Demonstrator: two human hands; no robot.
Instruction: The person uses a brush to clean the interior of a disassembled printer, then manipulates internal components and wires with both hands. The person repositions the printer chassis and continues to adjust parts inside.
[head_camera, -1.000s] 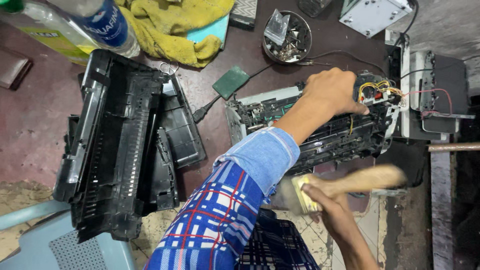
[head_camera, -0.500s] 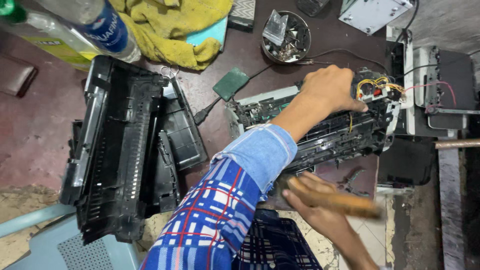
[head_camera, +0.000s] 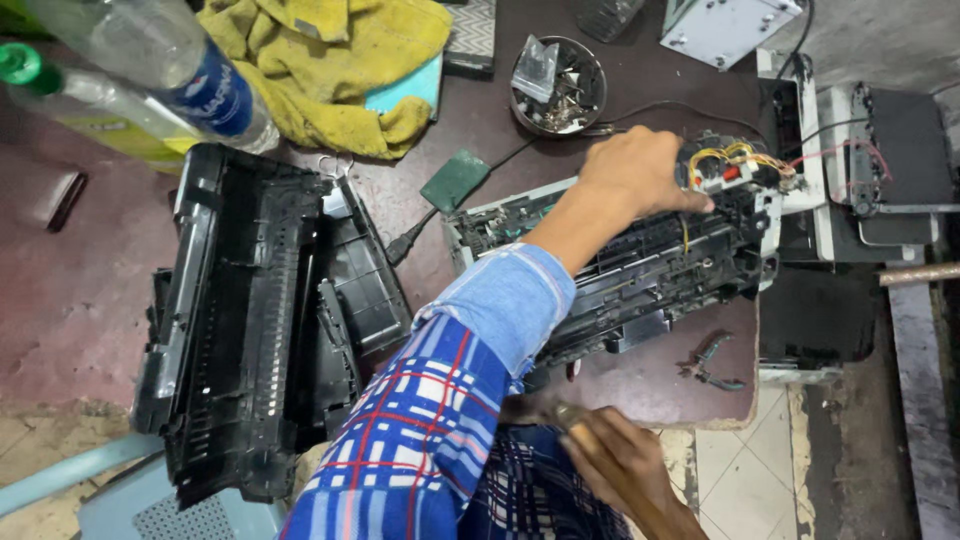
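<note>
Opened printer chassis (head_camera: 640, 275) on the dark table (head_camera: 90, 290), beneath the left hand (head_camera: 640, 175), fingers curled upon its wired end. Right hand (head_camera: 620, 465), low, grips a blurred brush handle (head_camera: 570, 428); black printer cover (head_camera: 250, 320) lies left.

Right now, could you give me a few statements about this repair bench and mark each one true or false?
1. The left hand rests on the opened printer chassis. True.
2. The yellow cloth lies on the floor tiles. False: it lies on the table's far side.
3. Pliers lie on the table near its edge. True.
4. The round metal dish is empty. False: it holds small parts.
5. The black printer cover is held by the right hand. False: they are apart.
</note>
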